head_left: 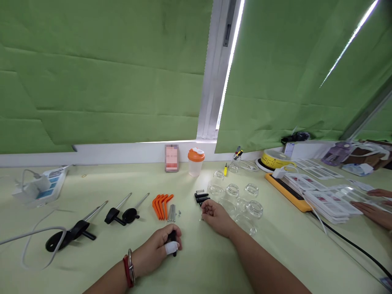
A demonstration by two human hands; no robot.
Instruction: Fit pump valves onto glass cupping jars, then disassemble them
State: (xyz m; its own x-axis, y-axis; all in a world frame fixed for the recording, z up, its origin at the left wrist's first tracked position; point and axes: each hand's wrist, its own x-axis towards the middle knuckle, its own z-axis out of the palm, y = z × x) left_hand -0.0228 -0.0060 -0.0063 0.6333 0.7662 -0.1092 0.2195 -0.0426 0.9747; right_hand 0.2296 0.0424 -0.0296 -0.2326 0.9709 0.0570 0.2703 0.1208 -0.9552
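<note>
My left hand (162,245), its thumb wrapped in white tape, is closed round a small black plastic part (173,237) that it mostly hides. My right hand (216,216) has its fingertips pinched low over the table, where tiny parts (201,219) lie; what is between them is too small to make out. Just beyond that hand are black plastic pieces (200,197) and a small spring (200,191). Several bent orange levers (162,206) lie left of it, beside metal rods (172,213) and small loose hardware (178,213).
Several upturned clear glass jars (232,198) stand close to my right forearm. Three black pieces with metal shafts (75,232) lie at left, near a white cable (43,228). An orange-lidded cup (196,162) and a phone (171,158) stand behind. Another person's hands (373,210) rest at far right.
</note>
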